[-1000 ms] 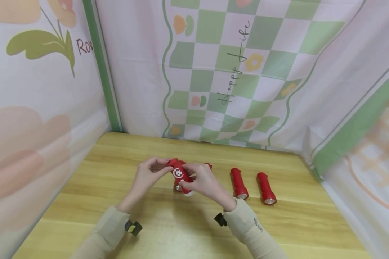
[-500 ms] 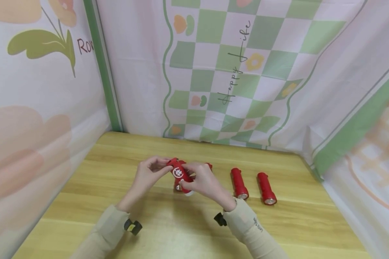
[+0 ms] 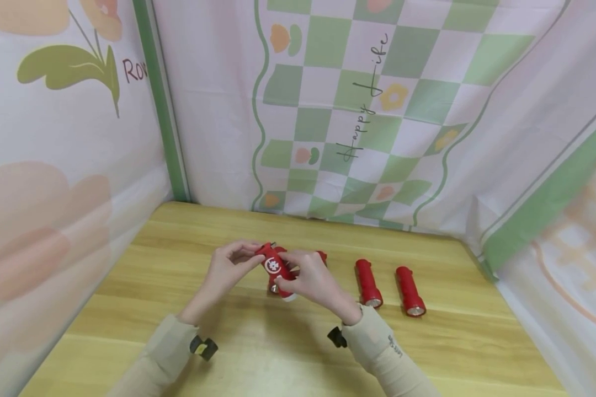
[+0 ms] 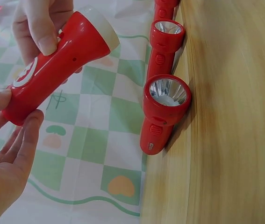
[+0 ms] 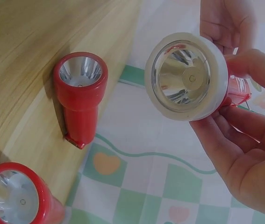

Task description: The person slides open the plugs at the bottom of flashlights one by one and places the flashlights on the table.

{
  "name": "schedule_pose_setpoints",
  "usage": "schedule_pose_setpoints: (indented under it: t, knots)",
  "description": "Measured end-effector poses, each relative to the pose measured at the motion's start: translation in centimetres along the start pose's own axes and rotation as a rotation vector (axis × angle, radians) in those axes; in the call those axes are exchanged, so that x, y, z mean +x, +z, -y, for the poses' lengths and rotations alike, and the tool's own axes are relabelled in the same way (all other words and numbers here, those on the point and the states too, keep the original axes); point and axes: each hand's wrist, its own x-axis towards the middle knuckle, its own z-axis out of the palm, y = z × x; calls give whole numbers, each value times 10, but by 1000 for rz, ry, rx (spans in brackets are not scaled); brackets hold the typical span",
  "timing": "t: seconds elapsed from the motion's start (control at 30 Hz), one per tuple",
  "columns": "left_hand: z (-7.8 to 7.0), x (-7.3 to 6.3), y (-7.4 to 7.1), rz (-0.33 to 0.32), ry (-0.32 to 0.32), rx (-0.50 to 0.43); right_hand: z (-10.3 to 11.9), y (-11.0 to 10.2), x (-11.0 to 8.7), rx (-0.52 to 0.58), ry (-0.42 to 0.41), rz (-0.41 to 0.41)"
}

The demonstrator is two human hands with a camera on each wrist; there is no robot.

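A red flashlight (image 3: pixel 273 266) with a white rim and a white emblem is held slanted above the table, tail toward the back left. My left hand (image 3: pixel 232 267) pinches its tail end between thumb and fingers. Closer to the lens, my right hand (image 3: pixel 312 277) grips the body with the thumb near the switch. A small dark piece sticks out at the tail. The right wrist view looks straight into its lens (image 5: pixel 181 77), unlit. Directly behind it, another red flashlight (image 4: pixel 167 112) lies on the table, partly hidden in the head view.
Two red flashlights, one (image 3: pixel 368 283) and another (image 3: pixel 409 292), lie to the right on the wooden table (image 3: pixel 452 342). One more red end (image 3: pixel 322 256) peeks out behind my right hand. Patterned curtains (image 3: pixel 213 121) enclose the back and sides.
The small dark piece at the flashlight's tail shows more clearly than one second ago. Both hands keep their grip in place; the head view has shifted slightly.
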Motion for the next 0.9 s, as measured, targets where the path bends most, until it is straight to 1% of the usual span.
schedule_pose_setpoints:
  t: [0.23, 0.5, 0.77, 0.9]
  knots:
    - [1, 0, -2, 26, 50, 40, 1, 0, 1, -6, -2, 9]
    - [1, -1, -2, 39, 25, 46, -1, 1, 0, -8, 6, 10]
    - [5, 1, 1, -13, 4, 100, -3, 2, 1, -5, 40, 20]
    - [6, 1, 2, -13, -16, 110, -5, 3, 2, -9, 48, 23]
